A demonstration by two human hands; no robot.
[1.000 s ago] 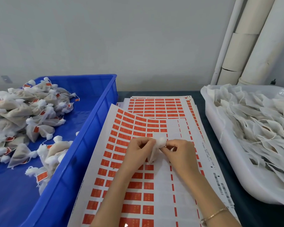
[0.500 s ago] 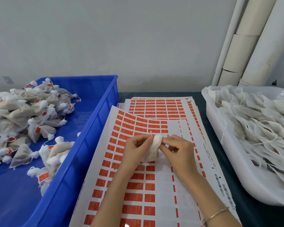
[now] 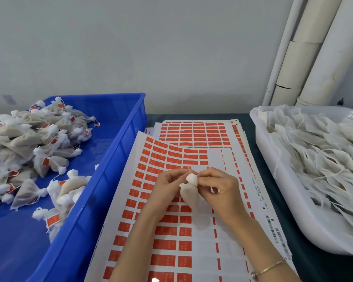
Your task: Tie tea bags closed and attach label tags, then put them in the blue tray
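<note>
Head view: I hold one tea bag point(image 3: 190, 189) between both hands, just above the sheet of red labels point(image 3: 171, 245). Its long axis runs away from me, with the gathered neck pointing toward the wall and the fuller body toward me. My left hand point(image 3: 166, 186) pinches the neck from its side with curled fingers; my right hand point(image 3: 219, 188) pinches the same neck from the other side. A short string end point(image 3: 189, 169) sticks up there. The blue tray point(image 3: 136, 127) lies to my left and the white tub point(image 3: 273, 190) of untied bags to my right.
</note>
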